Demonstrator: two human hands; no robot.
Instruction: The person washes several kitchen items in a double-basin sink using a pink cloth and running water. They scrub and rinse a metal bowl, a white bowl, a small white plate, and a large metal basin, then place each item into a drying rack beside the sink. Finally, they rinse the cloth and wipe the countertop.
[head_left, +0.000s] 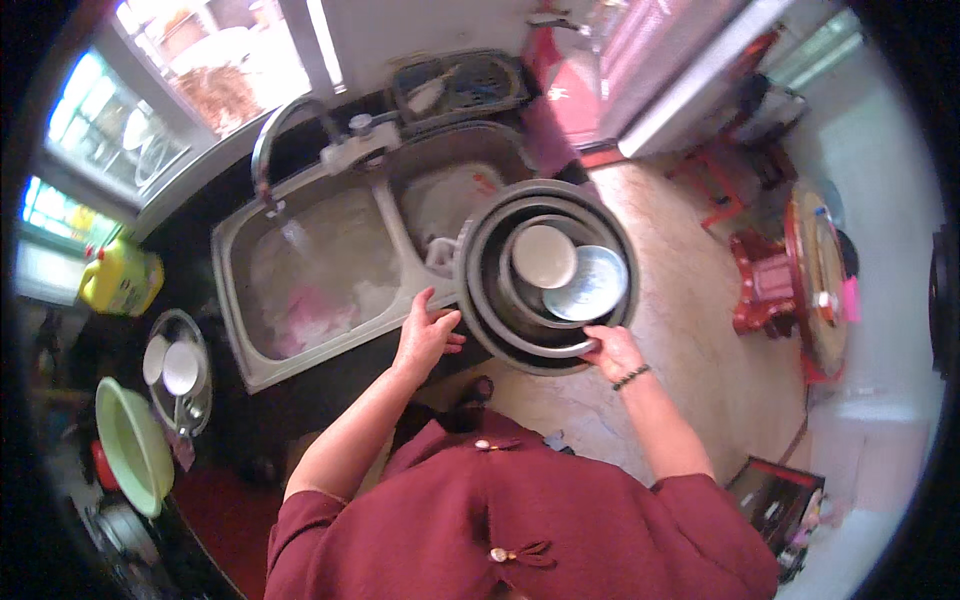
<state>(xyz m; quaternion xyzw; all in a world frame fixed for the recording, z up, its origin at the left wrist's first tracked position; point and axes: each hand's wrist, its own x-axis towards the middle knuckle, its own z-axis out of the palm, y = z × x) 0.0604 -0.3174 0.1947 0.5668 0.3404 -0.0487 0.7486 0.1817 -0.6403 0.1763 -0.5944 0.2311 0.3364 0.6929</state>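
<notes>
My right hand (616, 354) pinches the near rim of a metal basin (517, 342), which sits inside a larger, darker basin (470, 319). Within it rest a smaller metal pot or bowl (517, 300), a white bowl (545, 256) and a pale blue dish (598, 281). These stacked vessels are at the right end of the sink. Fingers spread and holding nothing, my left hand (421, 343) hovers by the front rim of the double-basin steel sink (322, 358). From the curved faucet (260, 161) water runs into the left basin, where something pink (311, 311) lies in the water.
Left of the sink are a yellow jug (127, 277), an oval metal tray (161, 322) with white bowls, and a light green basin (124, 450). Behind the sink sits a dark rack (457, 86). A red-legged round table (814, 277) is at the right.
</notes>
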